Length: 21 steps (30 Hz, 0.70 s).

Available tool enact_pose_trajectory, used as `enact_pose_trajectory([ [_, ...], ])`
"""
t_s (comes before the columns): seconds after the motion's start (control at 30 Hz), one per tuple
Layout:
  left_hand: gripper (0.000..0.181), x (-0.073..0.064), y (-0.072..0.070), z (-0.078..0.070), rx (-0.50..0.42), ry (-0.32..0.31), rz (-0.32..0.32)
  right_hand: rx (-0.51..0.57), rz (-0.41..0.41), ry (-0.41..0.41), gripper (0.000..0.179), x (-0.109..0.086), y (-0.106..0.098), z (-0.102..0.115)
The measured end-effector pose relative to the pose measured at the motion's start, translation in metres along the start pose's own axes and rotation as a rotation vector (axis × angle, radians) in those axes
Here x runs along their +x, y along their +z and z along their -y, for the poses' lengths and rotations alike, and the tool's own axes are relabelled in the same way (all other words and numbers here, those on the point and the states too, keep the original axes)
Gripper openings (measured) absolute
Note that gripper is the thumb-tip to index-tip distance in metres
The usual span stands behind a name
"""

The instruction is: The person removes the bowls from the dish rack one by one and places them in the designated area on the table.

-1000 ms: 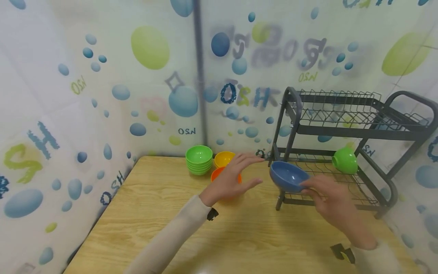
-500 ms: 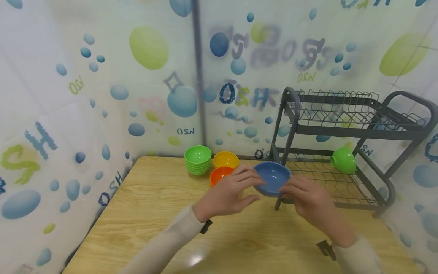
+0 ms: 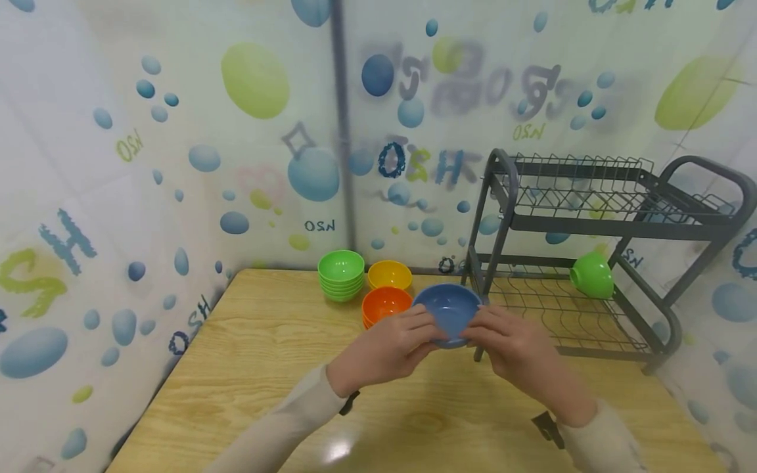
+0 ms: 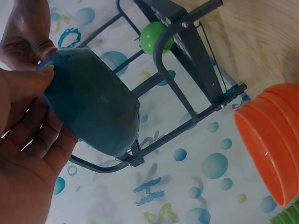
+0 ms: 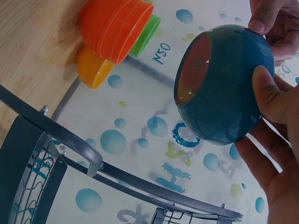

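Note:
A blue bowl (image 3: pixel 447 310) is held up over the table between both hands, its hollow side toward the head camera. My left hand (image 3: pixel 387 346) pinches its left rim, with the thumb (image 4: pixel 29 83) against the side of the bowl in the left wrist view. At the right rim, my right hand (image 3: pixel 520 351) grips it between thumb and fingers. Behind the left hand stand stacked orange bowls (image 3: pixel 384 305), partly covered by that hand. In the right wrist view the bowl's round outer wall (image 5: pixel 229 88) faces the camera.
A stack of green bowls (image 3: pixel 341 272) and a yellow bowl (image 3: pixel 389 275) stand by the back wall. On the right is a two-tier dark metal dish rack (image 3: pixel 609 226), with a green bowl (image 3: pixel 593 276) tipped sideways on its lower tier. The wooden table (image 3: pixel 266 341) lies below.
My right hand has brought the blue bowl leftward from in front of the rack. My left hand, earlier apart from it with spread fingers, now grips its left rim.

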<state>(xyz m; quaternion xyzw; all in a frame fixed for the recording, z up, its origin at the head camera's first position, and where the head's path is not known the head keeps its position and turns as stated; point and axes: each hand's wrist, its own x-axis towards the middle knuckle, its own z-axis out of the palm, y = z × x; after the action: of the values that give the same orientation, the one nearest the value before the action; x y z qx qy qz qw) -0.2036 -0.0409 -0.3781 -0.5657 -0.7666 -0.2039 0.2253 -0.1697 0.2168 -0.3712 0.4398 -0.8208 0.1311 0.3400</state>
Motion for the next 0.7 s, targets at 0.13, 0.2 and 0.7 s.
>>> enact_pose_trajectory([
  [0.13,0.014,-0.003,0.001,0.001,0.031,0.019,-0.024,0.002,0.004,0.004,0.04,-0.001,0.004,0.001],
  [0.2,0.012,-0.003,0.001,0.002,0.035,0.028,-0.041,0.013,-0.004,0.01,0.037,-0.002,0.006,0.0],
  [0.7,0.02,-0.013,-0.003,0.02,0.045,-0.037,-0.09,0.135,-0.08,0.271,0.048,0.0,0.015,-0.021],
])
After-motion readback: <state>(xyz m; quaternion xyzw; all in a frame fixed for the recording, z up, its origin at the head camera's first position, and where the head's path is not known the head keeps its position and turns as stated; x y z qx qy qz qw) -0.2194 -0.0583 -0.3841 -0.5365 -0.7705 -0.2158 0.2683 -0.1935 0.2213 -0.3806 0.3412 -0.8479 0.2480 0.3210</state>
